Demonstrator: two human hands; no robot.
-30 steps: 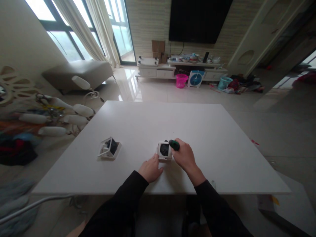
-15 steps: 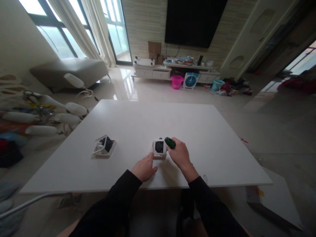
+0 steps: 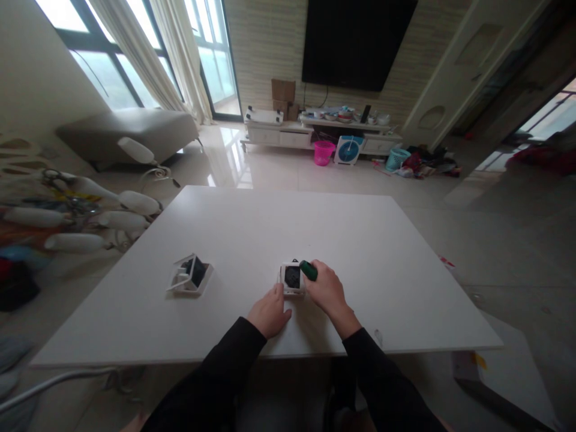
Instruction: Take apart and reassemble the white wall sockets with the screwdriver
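Slanting far-L to near-R: grn handle (image 3: 308, 270)

Got plain white on the table (image 3: 279, 228), dark green on the tool handle (image 3: 308, 270), black framed in white on the small box (image 3: 292, 278), super bright pink on the basket (image 3: 323, 155).

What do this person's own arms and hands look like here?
Long black sleeves cover both arms; the left sleeve and right sleeve end near the wrists. The left hand and right hand are bare, without gloves. No markings show on the sleeves; their fabric is too dark to tell.
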